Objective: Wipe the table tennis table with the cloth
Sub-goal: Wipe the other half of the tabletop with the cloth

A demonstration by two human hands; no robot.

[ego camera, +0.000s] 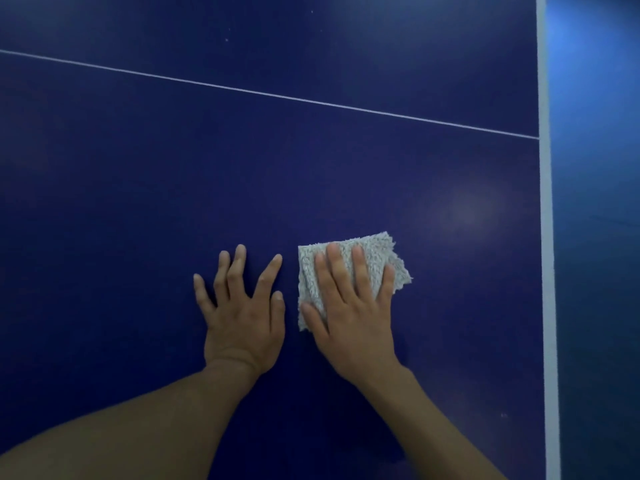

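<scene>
Nearest the camera, two bare forearms reach out over the dark blue bench (242,161), a table tennis top by its white markings. The left hand (242,317) lies flat on the bare surface, fingers straight and spread wide, holding nothing; it looks like a brace for the person's weight. Just to its right, close but not touching, the right hand (349,313) presses flat on the cloth (375,242), fingers straight and slightly fanned, not gripping it. The cloth is a small, pale grey, fluffy piece, folded or bunched, lying on the near right part of the bench. Its edges show past the fingertips and to both sides of the hand.

Right of the cloth, a broad white edge line (545,237) runs near to far along the bench's right side, with a lighter blue floor (595,237) beyond it. A small pale speck (504,415) sits close to that line on the near side. Just beyond the cloth there is a soft sheen (460,209); whether it is damp or only reflected light cannot be told. Farther off, a thin white line (277,95) crosses the bench from left to right. Past it a few tiny light specks (227,39) dot the far half.

The step in hand appears to be the wiping itself, in the near right area. The next move likely calls for steady downward pressure and a flat sweep towards the unwiped parts. The far half would need a longer reach, and the cloth should stay spread under the palm.
</scene>
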